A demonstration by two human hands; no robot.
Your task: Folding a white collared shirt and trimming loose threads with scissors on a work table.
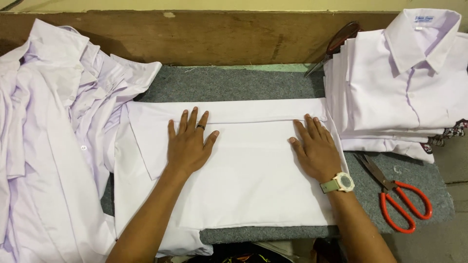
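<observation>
Smooth white cloth shirt [243,170] on rough grey felt mat [234,84].

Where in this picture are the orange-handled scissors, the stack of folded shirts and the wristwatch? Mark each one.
orange-handled scissors [397,195]: head view, on the pivot end of the handles.
stack of folded shirts [385,78]: head view, on the top shirt's front.
wristwatch [344,182]: head view, on its face, right wrist.

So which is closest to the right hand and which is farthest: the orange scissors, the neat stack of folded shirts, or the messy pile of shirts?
Measured from the right hand in the head view:
1. The neat stack of folded shirts, just beside it to the right.
2. The orange scissors, lower right on the grey mat, a bit farther.
3. The messy pile of shirts, far across on the left side.
</observation>
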